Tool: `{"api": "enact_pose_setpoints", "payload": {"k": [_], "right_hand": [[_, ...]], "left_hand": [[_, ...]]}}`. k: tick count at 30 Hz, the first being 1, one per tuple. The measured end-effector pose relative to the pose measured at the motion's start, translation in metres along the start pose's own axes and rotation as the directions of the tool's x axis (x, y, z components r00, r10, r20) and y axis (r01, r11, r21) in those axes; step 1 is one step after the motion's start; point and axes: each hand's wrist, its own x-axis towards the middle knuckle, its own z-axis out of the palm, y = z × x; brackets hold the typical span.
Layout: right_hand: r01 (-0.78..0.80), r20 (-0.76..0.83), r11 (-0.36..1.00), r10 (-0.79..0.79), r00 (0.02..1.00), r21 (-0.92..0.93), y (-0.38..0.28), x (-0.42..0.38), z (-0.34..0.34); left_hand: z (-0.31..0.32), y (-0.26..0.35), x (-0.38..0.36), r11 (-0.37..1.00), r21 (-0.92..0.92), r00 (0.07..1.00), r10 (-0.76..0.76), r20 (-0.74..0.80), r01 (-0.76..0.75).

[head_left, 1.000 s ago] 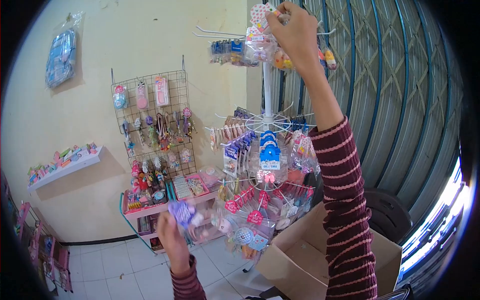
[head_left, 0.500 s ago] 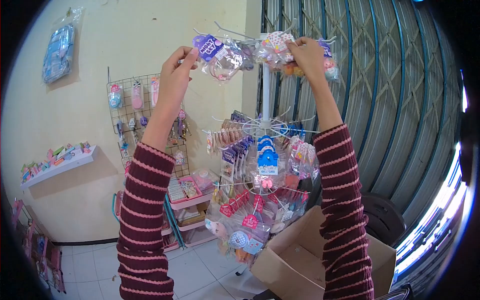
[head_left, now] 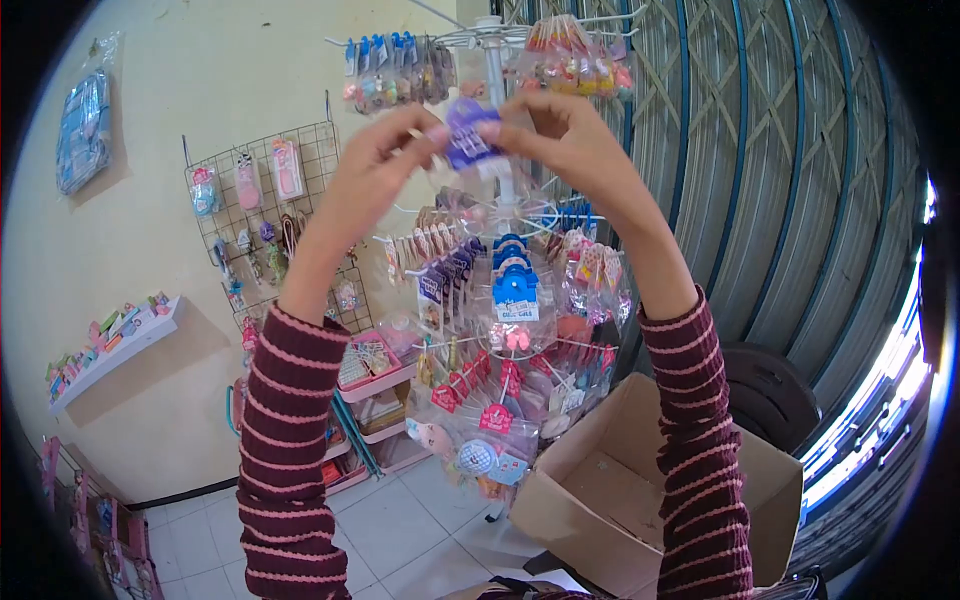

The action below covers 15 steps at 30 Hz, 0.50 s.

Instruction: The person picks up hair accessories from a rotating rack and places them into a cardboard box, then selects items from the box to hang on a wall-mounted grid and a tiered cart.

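Between both hands, in front of the white display stand (head_left: pixel 494 75), is a small plastic packet with a purple header card (head_left: pixel 468 135). My left hand (head_left: pixel 385 160) pinches the card's left edge. My right hand (head_left: pixel 565 145) pinches its right side, thumb across the card; both hands are slightly blurred. The clear bag below the card is faint. Above the hands, packets with blue cards (head_left: pixel 385 75) hang at the left of the top tier, and packets with pinkish cards (head_left: pixel 565 60) at its right. Lower tiers carry purple, blue (head_left: pixel 515 290) and red-pink cards (head_left: pixel 495 418).
An open cardboard box (head_left: pixel 600 500) stands at the lower right, beside a dark chair (head_left: pixel 765 390). A metal shutter (head_left: pixel 780 200) is behind on the right. At the left are a wire grid (head_left: pixel 265 215), a white shelf (head_left: pixel 120 350) and a pink cart (head_left: pixel 385 385).
The view has tilted down less, showing the top tier's packets. My left hand has brought the purple-card packet inward, and my right hand has left the pinkish-card packets and now grips it too.
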Motion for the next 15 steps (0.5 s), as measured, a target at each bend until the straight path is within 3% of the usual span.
{"api": "enact_pose_setpoints", "payload": {"k": [2,4,6,7,8,10,14,15], "right_hand": [[-0.266,0.202,0.964,0.259,0.945,0.01,0.001,-0.01,-0.003],[-0.257,0.171,0.966,0.257,0.951,-0.023,0.002,-0.017,-0.003],[-0.305,0.139,0.95,0.311,0.94,-0.06,0.004,-0.02,-0.009],[-0.311,0.136,0.95,0.313,0.94,-0.038,0.008,-0.02,-0.012],[-0.306,0.138,0.951,0.309,0.941,-0.039,0.009,-0.02,-0.015],[-0.295,0.105,0.951,0.304,0.947,-0.088,0.007,-0.021,-0.02],[-0.243,0.091,0.957,0.259,0.962,-0.158,-0.003,-0.025,-0.028],[-0.242,0.074,0.961,0.253,0.965,-0.131,-0.005,-0.028,-0.03]], "left_hand": [[0.011,-0.002,-0.007,0.996,0.072,0.998,-0.053,0.045,0.05],[0.019,-0.013,-0.013,0.995,-0.004,0.995,-0.096,0.031,0.097],[0.019,-0.026,-0.014,0.996,0.054,0.997,-0.072,-0.021,0.073],[0.017,-0.03,-0.011,0.991,0.125,0.959,-0.005,-0.285,0.042],[0.013,-0.034,-0.008,0.979,0.201,0.849,0.081,-0.522,0.031],[-0.013,-0.04,0.011,0.988,0.143,0.747,0.048,-0.663,0.063],[-0.05,-0.035,0.058,1.0,0.016,0.734,0.007,-0.679,0.005],[-0.048,-0.025,0.066,1.0,-0.011,0.816,0.01,-0.579,-0.02]]}}
